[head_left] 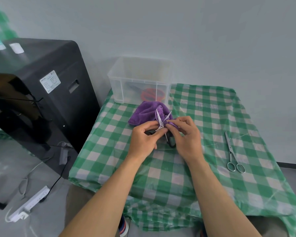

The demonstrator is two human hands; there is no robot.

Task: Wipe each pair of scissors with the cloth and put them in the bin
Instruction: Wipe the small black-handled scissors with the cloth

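My left hand (143,137) grips the open black scissors (158,119) over the worktop (178,177). My right hand (186,135) pinches the cloth (147,112) against one blade. Steel scissors (232,151) lie to the right, and the bin (138,79) behind holds orange scissors (152,95).

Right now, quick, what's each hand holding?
Left hand: grips the black-handled scissors, blades spread.
Right hand: pinches the purple cloth against a blade.

Checked table (195,177) — bin (116,82), cloth (143,112), steel scissors (231,149).
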